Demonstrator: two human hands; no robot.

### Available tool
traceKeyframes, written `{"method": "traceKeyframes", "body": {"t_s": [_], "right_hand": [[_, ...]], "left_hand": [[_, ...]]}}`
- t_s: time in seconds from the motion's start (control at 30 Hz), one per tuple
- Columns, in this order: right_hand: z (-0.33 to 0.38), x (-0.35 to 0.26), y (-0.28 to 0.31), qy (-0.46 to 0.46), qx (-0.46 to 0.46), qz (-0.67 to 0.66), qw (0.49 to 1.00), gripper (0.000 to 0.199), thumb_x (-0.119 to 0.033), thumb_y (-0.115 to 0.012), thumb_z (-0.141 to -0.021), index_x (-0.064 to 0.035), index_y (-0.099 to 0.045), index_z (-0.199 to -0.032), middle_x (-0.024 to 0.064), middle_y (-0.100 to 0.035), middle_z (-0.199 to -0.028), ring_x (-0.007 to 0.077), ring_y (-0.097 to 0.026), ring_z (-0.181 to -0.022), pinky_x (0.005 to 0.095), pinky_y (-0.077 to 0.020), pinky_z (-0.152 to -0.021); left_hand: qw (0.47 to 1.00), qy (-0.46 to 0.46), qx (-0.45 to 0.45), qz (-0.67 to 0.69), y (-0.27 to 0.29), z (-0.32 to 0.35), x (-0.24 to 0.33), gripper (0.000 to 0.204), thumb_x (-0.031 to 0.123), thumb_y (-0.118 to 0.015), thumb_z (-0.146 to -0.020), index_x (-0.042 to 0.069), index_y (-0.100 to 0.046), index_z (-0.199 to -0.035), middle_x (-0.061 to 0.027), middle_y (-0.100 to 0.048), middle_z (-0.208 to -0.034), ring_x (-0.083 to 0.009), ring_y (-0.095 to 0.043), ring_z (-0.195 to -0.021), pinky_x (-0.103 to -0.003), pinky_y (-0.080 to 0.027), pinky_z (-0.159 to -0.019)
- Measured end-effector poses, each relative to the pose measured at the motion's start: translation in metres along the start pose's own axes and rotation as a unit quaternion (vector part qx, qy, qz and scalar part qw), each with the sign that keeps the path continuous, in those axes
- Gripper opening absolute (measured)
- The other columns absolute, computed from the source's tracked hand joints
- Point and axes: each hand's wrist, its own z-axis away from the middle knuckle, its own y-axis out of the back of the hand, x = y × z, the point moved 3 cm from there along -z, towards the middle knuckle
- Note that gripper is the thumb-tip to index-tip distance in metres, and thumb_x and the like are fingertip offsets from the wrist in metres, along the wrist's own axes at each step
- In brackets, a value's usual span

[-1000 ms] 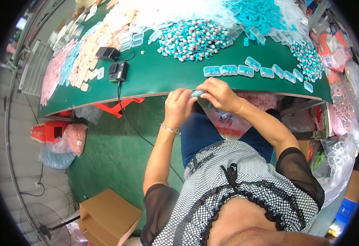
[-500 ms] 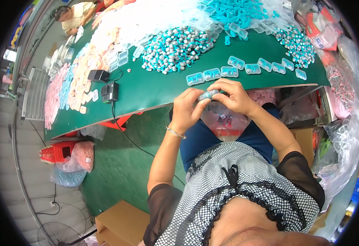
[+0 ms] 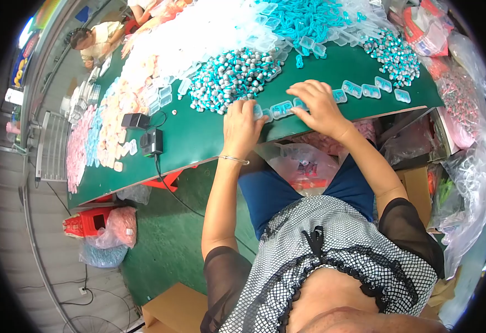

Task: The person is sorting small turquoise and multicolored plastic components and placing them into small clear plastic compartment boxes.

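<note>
On the green table [image 3: 198, 141], a row of small clear plastic cases [image 3: 281, 110] with teal pieces inside runs near the front edge. My left hand [image 3: 239, 129] is at the row's left end, thumb and fingers closed about a clear case [image 3: 258, 112] that they partly cover. My right hand [image 3: 321, 110] reaches over the middle of the row, fingers and thumb apart, hiding some cases beneath it. Behind my left hand lies a heap of grey-and-teal small pieces [image 3: 234, 77].
Teal cords [image 3: 304, 22] and empty clear cases [image 3: 276, 33] pile up at the back. Another grey-and-teal heap [image 3: 392, 58] is at right. Black adapter boxes [image 3: 152, 142] with a cable stand left, near pink and peach pieces [image 3: 110, 130]. A person [image 3: 96, 44] sits at the far left.
Both hands were together at the table's edge, holding a clear case. They have moved apart and forward, the left to the row's left end, the right over its middle. The view shifted slightly.
</note>
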Motion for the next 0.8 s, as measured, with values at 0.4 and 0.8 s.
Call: {"method": "traceKeyframes", "body": {"t_s": [0.4, 0.8], "right_hand": [[0.015, 0.056, 0.007, -0.104, -0.192, 0.115, 0.969, 0.043, -0.039, -0.073, -0.075, -0.0222, -0.066, -0.115, 0.0138, -0.047, -0.138, 0.0314, -0.045, -0.124, 0.0493, -0.0305, -0.099], [0.009, 0.060, -0.014, -0.128, -0.152, 0.001, 0.980, 0.043, -0.042, -0.072, -0.064, -0.0147, -0.066, -0.096, 0.0102, -0.057, -0.123, 0.0325, -0.053, -0.114, 0.0513, -0.0382, -0.091]], "left_hand": [[0.990, -0.001, -0.006, 0.141, -0.022, -0.016, 0.010, 0.045, 0.017, -0.075, -0.076, 0.005, -0.057, -0.116, -0.0168, -0.059, -0.108, -0.0356, -0.057, -0.098, -0.043, -0.048, -0.084], [0.985, -0.006, -0.170, -0.020, -0.035, -0.039, 0.023, 0.048, 0.026, -0.079, -0.065, 0.010, -0.062, -0.107, -0.0167, -0.068, -0.091, -0.0365, -0.066, -0.081, -0.046, -0.052, -0.069]]}}
